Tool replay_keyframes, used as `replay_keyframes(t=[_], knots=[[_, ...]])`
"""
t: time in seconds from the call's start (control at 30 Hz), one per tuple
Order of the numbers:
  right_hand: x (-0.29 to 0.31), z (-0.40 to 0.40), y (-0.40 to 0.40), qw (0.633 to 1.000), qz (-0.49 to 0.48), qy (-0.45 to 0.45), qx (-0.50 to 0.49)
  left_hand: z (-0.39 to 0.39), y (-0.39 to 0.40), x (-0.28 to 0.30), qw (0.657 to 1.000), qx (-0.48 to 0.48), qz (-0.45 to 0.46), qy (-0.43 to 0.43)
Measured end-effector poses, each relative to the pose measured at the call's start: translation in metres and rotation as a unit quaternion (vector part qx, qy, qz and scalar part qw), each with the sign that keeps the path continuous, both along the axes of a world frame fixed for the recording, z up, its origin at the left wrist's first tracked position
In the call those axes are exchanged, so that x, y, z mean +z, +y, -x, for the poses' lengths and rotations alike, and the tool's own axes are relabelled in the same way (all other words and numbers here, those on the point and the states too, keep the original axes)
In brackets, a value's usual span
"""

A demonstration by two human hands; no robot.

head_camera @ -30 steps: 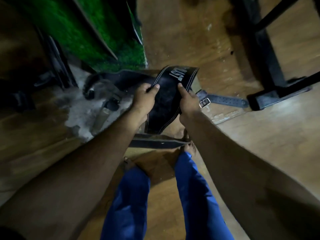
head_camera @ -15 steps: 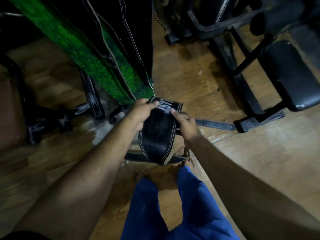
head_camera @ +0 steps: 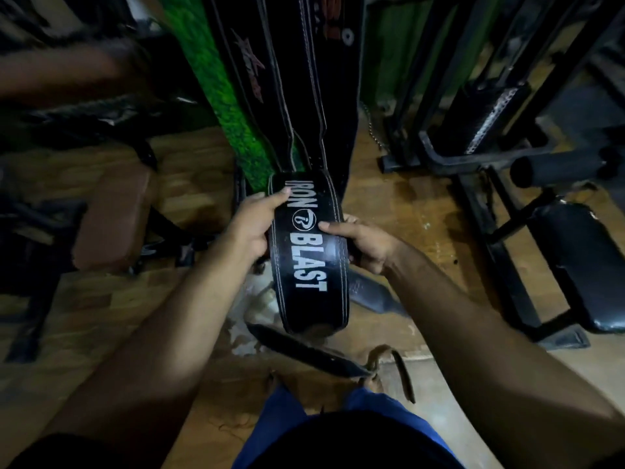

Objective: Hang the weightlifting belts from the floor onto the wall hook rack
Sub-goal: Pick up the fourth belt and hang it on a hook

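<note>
I hold a black leather weightlifting belt [head_camera: 309,262] with white stitching and the words IRON BLAST in front of me, above the floor. My left hand [head_camera: 253,225] grips its left edge with the thumb on top. My right hand [head_camera: 363,242] grips its right edge, thumb pressed beside the logo. The belt's lower end curls under, and its narrow strap [head_camera: 304,353] trails down toward my feet. Several black belts [head_camera: 291,79] hang on the wall straight ahead, against a green strip [head_camera: 230,106]. The hook rack itself is out of view.
A brown padded bench [head_camera: 111,218] stands at the left. Black gym machine frames [head_camera: 473,184] and a black padded seat [head_camera: 588,265] fill the right. The wooden floor [head_camera: 406,204] lies below, and my blue trouser legs [head_camera: 324,431] are at the bottom.
Both hands have lifted the belt off the floor and turned its lettered face up. My view has risen from the floor to the hanging belts on the wall.
</note>
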State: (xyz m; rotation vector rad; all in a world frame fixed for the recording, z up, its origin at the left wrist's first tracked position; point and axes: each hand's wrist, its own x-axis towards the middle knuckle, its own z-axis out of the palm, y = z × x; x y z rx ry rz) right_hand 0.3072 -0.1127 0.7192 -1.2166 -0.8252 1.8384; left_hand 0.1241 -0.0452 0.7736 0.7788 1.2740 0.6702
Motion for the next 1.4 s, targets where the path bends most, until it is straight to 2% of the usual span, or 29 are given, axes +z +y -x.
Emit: replay_keyframes(t=[0.1,0.23,0.3,0.4,0.47,0.57,0.73,0.8,0.9,0.97,1.03,1.13,1.27,1.37,1.4], knots=[[0.039,-0.002,0.017,1.0,-0.009,0.008,-0.021,0.003,-0.006,0.023,0.995,0.003,-0.099,0.011],[0.098,0.006,0.047,0.989,-0.067,0.024,-0.127,0.017,-0.032,0.046,0.977,-0.08,-0.197,0.007],[0.116,0.016,0.059,0.988,-0.109,-0.007,-0.11,0.031,-0.027,0.059,0.98,-0.065,-0.186,-0.012],[0.136,0.035,0.064,0.985,-0.163,-0.053,-0.03,0.047,0.003,0.089,0.981,-0.004,-0.171,-0.095],[0.143,0.05,0.067,0.982,-0.173,-0.069,-0.003,0.051,0.028,0.11,0.974,0.022,-0.201,-0.101],[0.161,0.069,0.081,0.982,-0.174,-0.064,-0.047,0.052,0.051,0.134,0.959,0.031,-0.268,-0.085],[0.214,0.08,0.122,0.973,-0.159,-0.036,-0.161,0.077,0.054,0.14,0.922,-0.095,-0.368,-0.076],[0.226,0.09,0.133,0.963,-0.195,-0.071,-0.174,0.092,0.063,0.14,0.92,-0.134,-0.362,-0.065],[0.23,0.111,0.139,0.954,-0.251,-0.102,-0.127,0.113,0.079,0.162,0.952,-0.139,-0.222,-0.156],[0.227,0.124,0.139,0.95,-0.278,-0.103,-0.102,0.117,0.096,0.177,0.966,-0.086,-0.16,-0.182],[0.219,0.129,0.14,0.951,-0.28,-0.114,-0.062,0.112,0.106,0.188,0.98,0.0,-0.142,-0.141],[0.219,0.132,0.138,0.961,-0.241,-0.136,-0.019,0.106,0.114,0.196,0.971,0.023,-0.228,-0.064],[0.243,0.133,0.152,0.982,-0.163,-0.089,-0.042,0.115,0.101,0.202,0.912,-0.064,-0.398,-0.074],[0.268,0.137,0.163,0.973,-0.192,-0.018,-0.125,0.123,0.09,0.192,0.895,-0.147,-0.42,-0.022],[0.273,0.136,0.166,0.964,-0.22,-0.032,-0.148,0.126,0.092,0.187,0.9,-0.156,-0.407,-0.008]])
